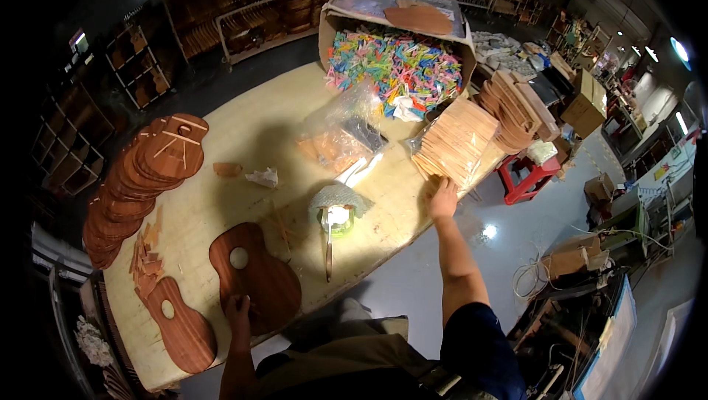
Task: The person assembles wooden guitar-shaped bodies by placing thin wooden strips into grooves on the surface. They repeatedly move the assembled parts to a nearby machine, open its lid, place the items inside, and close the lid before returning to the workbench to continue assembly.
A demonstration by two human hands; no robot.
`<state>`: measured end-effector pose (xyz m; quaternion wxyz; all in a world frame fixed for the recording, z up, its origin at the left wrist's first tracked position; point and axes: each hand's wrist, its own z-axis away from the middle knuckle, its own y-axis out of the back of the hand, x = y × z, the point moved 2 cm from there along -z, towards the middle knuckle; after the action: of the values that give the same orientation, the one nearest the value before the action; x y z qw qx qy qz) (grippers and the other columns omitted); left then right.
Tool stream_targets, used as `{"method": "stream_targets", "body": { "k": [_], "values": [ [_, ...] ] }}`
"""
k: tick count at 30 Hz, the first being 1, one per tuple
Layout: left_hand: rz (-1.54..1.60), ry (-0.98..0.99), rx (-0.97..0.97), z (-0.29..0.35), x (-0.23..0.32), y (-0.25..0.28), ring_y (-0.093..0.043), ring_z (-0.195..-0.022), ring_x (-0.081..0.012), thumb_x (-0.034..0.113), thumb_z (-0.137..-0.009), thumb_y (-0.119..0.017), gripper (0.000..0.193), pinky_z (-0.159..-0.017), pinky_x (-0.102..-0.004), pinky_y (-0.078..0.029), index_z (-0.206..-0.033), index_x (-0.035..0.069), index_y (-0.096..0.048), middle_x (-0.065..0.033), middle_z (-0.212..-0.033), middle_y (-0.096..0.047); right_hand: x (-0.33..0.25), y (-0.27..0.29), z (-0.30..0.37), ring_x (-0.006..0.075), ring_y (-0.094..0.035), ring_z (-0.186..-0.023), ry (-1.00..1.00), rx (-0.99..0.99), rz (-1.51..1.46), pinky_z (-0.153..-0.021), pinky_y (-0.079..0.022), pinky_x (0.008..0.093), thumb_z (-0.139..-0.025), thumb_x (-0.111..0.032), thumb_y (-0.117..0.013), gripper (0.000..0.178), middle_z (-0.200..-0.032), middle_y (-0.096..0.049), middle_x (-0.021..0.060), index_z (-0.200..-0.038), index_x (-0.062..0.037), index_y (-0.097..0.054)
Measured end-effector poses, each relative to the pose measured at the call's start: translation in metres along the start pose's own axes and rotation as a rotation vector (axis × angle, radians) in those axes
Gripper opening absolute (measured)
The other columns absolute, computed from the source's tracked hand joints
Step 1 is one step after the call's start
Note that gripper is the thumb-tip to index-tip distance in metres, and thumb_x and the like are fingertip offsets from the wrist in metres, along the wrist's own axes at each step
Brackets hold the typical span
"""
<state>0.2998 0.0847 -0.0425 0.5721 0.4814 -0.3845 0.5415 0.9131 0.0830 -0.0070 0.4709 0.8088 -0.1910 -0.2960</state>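
My right hand (pixel 442 197) reaches to the near end of a bundle of thin pale wood strips (pixel 457 138) lying partly in clear plastic. Its fingers are closed on the end of a strip there. My left hand (pixel 237 310) rests at the lower left of a dark brown guitar-shaped wood plate (pixel 258 271) with a round sound hole. The fingers of that hand are curled together; what they hold, if anything, is too small to make out. A smaller guitar-shaped plate (pixel 184 330) lies to its left. Between my hands stands a glue jar (pixel 338 219) with a cloth over it and a brush (pixel 329 252) against it.
A large box of colourful clips (pixel 398 68) stands at the table's far side. Fanned guitar plates (pixel 140 178) line the left edge, beside wood scraps (pixel 147 260). A plastic bag of wood pieces (pixel 332 142) lies mid-table. A red stool (pixel 527 178) stands at right.
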Motion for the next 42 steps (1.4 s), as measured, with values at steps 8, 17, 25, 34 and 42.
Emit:
{"method": "stream_targets", "body": {
  "k": [8,17,25,34,42],
  "values": [
    [-0.062,-0.011,0.073,0.008,0.002,-0.013,-0.057,-0.056,-0.0124,0.017,-0.092,-0.061,0.015,-0.051,-0.0269,-0.050,-0.093,0.002,-0.057,-0.0054,-0.072,-0.057,-0.009,-0.014,-0.039,0.0350,-0.048,-0.113,-0.067,-0.334,0.216,-0.092,-0.045,0.0440,-0.076,-0.027,-0.070,0.052,-0.121,-0.049,0.0204,-0.115,-0.0010,-0.047],
    [-0.066,-0.008,0.091,0.002,-0.033,0.005,-0.060,-0.061,-0.0115,0.013,-0.090,-0.062,0.010,-0.054,-0.0256,-0.050,-0.094,0.003,-0.060,-0.0042,-0.073,-0.062,-0.026,-0.021,-0.037,0.0379,-0.064,-0.098,-0.167,-0.454,0.037,-0.085,-0.051,0.0451,-0.086,-0.029,-0.053,0.038,-0.106,-0.065,0.0227,-0.112,-0.0012,-0.056],
    [0.078,-0.004,0.003,0.006,-0.007,-0.009,-0.062,-0.062,-0.0109,0.012,-0.090,-0.063,0.009,-0.053,-0.0255,-0.051,-0.093,0.004,-0.061,-0.0064,-0.079,-0.065,-0.019,-0.056,-0.034,0.0375,-0.065,-0.076,-0.052,-0.203,0.066,-0.072,-0.051,0.0468,-0.095,-0.030,-0.047,0.029,-0.080,-0.065,0.0192,-0.098,-0.0010,-0.052],
    [-0.393,-0.201,-0.043,0.015,0.002,-0.009,-0.066,-0.081,-0.0249,0.019,-0.082,-0.070,0.019,-0.074,-0.0352,-0.051,-0.095,0.006,-0.066,-0.0119,-0.089,-0.067,-0.270,0.036,0.164,0.0304,-0.059,-0.064,0.773,-0.568,-0.683,-0.059,-0.048,0.0424,-0.093,-0.022,-0.057,0.019,-0.076,-0.061,0.0161,-0.099,-0.0040,-0.059],
    [-0.353,-0.358,-0.170,0.037,0.004,0.001,-0.064,-0.082,-0.0207,0.013,-0.080,-0.071,0.010,-0.068,-0.0317,-0.049,-0.088,0.008,-0.066,-0.0069,-0.089,-0.065,-0.322,0.002,0.236,0.0341,-0.056,-0.097,1.052,-0.535,-0.513,-0.085,-0.047,0.0409,-0.075,-0.012,-0.071,0.030,-0.103,-0.063,0.0135,-0.104,-0.0074,-0.064]
  ]
}}
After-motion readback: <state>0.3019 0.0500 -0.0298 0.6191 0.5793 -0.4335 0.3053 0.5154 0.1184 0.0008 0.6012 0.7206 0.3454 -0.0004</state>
